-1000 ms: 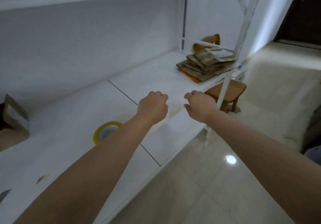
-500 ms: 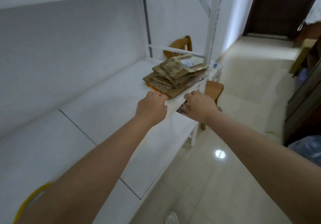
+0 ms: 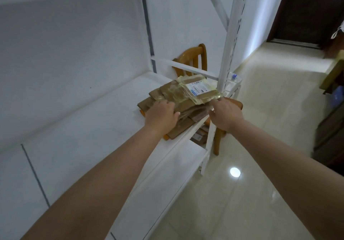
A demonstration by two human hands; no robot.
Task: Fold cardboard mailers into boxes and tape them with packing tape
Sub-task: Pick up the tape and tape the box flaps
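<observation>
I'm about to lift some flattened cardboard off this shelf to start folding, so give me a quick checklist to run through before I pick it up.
1. Left hand on the stack of flattened cardboard: ok, it rests on top.
2. Right hand at the stack's right edge: ok, it touches there; whether it has a grip, cannot tell.
3. Stack fully on the shelf: not ok, its near corner overhangs the front edge.
4. Stack tidy: not ok, the pieces lie fanned and skewed.
5. Top piece clean: not ok, it carries old yellowish tape and a label.
6. Number of pieces under the hands: cannot tell.
</observation>
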